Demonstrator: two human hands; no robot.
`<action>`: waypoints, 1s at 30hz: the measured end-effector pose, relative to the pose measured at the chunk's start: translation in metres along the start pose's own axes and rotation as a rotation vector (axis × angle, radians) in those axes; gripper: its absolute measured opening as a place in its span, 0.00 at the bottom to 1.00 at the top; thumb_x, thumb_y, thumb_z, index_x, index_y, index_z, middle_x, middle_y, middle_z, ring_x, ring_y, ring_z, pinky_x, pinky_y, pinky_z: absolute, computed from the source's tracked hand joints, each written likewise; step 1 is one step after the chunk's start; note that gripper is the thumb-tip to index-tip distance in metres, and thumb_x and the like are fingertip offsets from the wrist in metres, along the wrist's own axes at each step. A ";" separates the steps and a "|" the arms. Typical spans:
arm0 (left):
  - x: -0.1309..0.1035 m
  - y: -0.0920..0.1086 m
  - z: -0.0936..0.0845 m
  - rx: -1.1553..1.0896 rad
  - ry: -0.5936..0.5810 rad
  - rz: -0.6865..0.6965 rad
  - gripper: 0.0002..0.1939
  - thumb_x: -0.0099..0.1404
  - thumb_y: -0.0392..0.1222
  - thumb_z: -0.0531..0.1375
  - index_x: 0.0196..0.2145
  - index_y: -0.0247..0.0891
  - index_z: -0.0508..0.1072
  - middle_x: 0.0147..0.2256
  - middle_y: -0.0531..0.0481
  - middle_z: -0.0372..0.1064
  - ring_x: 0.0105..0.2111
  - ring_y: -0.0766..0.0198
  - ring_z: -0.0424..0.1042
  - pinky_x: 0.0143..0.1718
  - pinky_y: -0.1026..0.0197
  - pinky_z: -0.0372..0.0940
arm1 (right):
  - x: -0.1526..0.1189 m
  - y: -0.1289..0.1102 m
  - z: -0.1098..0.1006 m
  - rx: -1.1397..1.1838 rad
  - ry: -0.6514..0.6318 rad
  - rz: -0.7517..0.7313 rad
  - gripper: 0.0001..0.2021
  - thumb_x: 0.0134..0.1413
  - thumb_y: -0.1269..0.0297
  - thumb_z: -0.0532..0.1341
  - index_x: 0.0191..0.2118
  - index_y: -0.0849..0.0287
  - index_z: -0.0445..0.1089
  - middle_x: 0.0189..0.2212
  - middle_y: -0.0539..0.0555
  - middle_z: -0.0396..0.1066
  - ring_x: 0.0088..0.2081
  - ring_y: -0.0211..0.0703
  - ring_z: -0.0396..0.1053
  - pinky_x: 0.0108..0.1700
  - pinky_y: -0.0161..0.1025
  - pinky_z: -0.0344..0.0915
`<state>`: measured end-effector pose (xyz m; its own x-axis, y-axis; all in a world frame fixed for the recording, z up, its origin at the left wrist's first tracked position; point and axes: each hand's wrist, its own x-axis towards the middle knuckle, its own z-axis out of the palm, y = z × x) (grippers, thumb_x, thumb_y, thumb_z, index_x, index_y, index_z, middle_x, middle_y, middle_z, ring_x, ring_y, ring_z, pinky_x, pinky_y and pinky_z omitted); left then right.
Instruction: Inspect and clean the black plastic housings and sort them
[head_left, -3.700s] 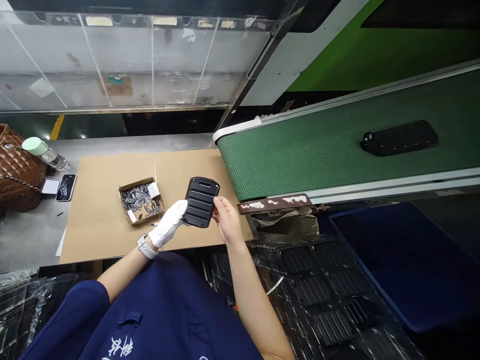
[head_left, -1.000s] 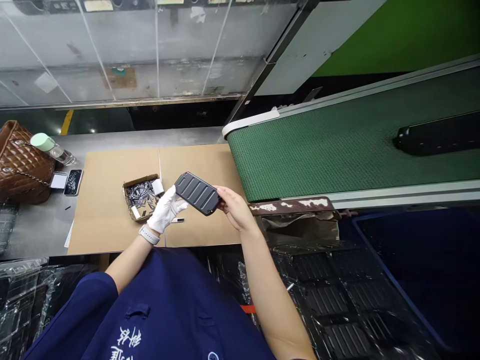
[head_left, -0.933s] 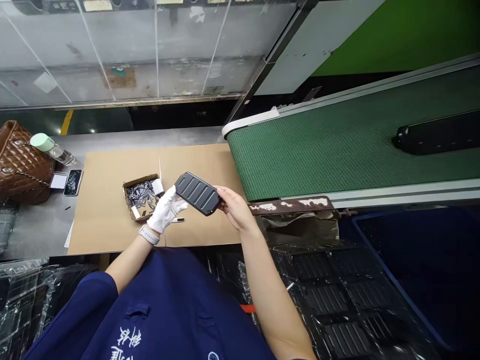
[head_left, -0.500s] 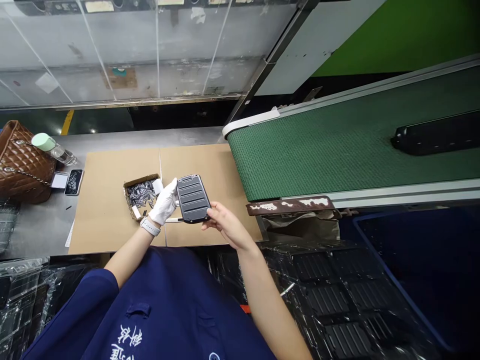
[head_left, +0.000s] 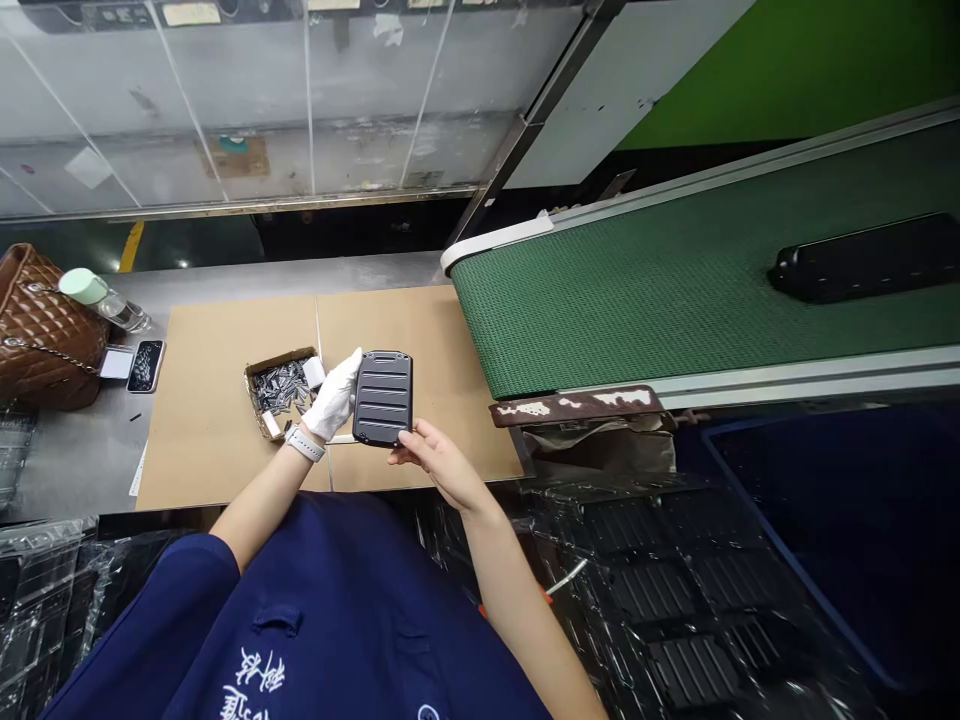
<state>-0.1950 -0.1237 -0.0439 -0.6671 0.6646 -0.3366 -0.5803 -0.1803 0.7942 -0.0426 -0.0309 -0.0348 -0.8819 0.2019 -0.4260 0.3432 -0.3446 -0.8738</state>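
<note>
A dark ribbed rectangular case [head_left: 383,398] is held between my two hands above the cardboard sheet [head_left: 202,440]. My left hand [head_left: 335,396], in a white glove, grips its left edge. The bare fingers of my right hand [head_left: 433,457] pinch its lower right corner. Just left of the gloved hand sits a small open cardboard box [head_left: 259,411] with many small dark pieces [head_left: 282,387] and some white bits in it.
A green conveyor belt [head_left: 615,290] on the right carries a long black object [head_left: 870,258]. Left lie a phone [head_left: 145,366], a bottle [head_left: 112,300] and a brown quilted bag [head_left: 49,330]. Plastic-covered trays with ribbed black parts [head_left: 694,670] are at lower right.
The case has turned to stand more upright in view, and my right hand has shifted slightly left with it. The black object on the belt has moved slightly left.
</note>
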 end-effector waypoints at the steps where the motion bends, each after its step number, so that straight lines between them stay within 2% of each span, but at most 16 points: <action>1: 0.001 -0.001 -0.001 0.004 0.001 0.000 0.17 0.60 0.57 0.59 0.29 0.39 0.69 0.27 0.51 0.69 0.31 0.63 0.68 0.33 0.60 0.67 | 0.000 0.000 0.000 -0.004 0.000 0.001 0.21 0.45 0.45 0.66 0.36 0.57 0.68 0.32 0.50 0.72 0.31 0.40 0.72 0.41 0.41 0.68; 9: -0.001 -0.001 -0.001 0.007 -0.023 -0.002 0.17 0.61 0.57 0.58 0.30 0.38 0.70 0.27 0.50 0.69 0.32 0.61 0.69 0.34 0.59 0.67 | 0.000 0.000 0.001 -0.024 0.005 0.001 0.23 0.44 0.43 0.66 0.36 0.57 0.69 0.33 0.51 0.72 0.31 0.40 0.71 0.42 0.43 0.67; 14: -0.002 -0.001 -0.001 0.032 0.042 0.013 0.18 0.60 0.56 0.59 0.32 0.37 0.73 0.28 0.49 0.72 0.34 0.59 0.71 0.40 0.57 0.68 | -0.003 -0.001 0.001 -0.034 0.008 -0.005 0.22 0.45 0.43 0.65 0.37 0.57 0.69 0.33 0.51 0.72 0.31 0.40 0.71 0.42 0.43 0.67; 19: 0.007 -0.013 -0.007 -0.109 -0.019 0.002 0.20 0.60 0.56 0.59 0.38 0.35 0.74 0.33 0.48 0.74 0.38 0.59 0.73 0.44 0.57 0.67 | 0.002 0.004 -0.001 -0.033 0.039 -0.004 0.22 0.45 0.44 0.65 0.37 0.57 0.69 0.32 0.51 0.73 0.31 0.40 0.71 0.42 0.42 0.66; 24: 0.002 -0.048 -0.019 -0.063 0.016 -0.187 0.21 0.58 0.55 0.62 0.43 0.37 0.73 0.36 0.46 0.74 0.38 0.60 0.74 0.45 0.55 0.68 | 0.029 0.038 -0.006 0.024 0.192 0.090 0.22 0.40 0.44 0.67 0.35 0.56 0.68 0.30 0.49 0.73 0.28 0.39 0.72 0.36 0.39 0.66; 27: -0.006 -0.076 -0.028 0.022 0.030 -0.265 0.17 0.56 0.50 0.64 0.38 0.36 0.73 0.36 0.44 0.75 0.35 0.59 0.74 0.42 0.55 0.69 | 0.039 0.067 -0.006 0.056 0.283 0.175 0.18 0.41 0.48 0.67 0.31 0.57 0.67 0.28 0.49 0.73 0.23 0.37 0.70 0.29 0.36 0.63; 30: -0.002 -0.091 -0.037 0.136 0.064 -0.303 0.13 0.60 0.49 0.61 0.36 0.36 0.72 0.36 0.43 0.74 0.36 0.58 0.74 0.42 0.54 0.69 | 0.034 0.094 -0.007 0.109 0.375 0.235 0.16 0.45 0.52 0.65 0.35 0.57 0.67 0.27 0.50 0.74 0.21 0.35 0.69 0.26 0.34 0.60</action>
<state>-0.1584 -0.1357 -0.1339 -0.5048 0.6252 -0.5952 -0.6917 0.1196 0.7122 -0.0381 -0.0500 -0.1329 -0.5989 0.4179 -0.6831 0.4664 -0.5115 -0.7217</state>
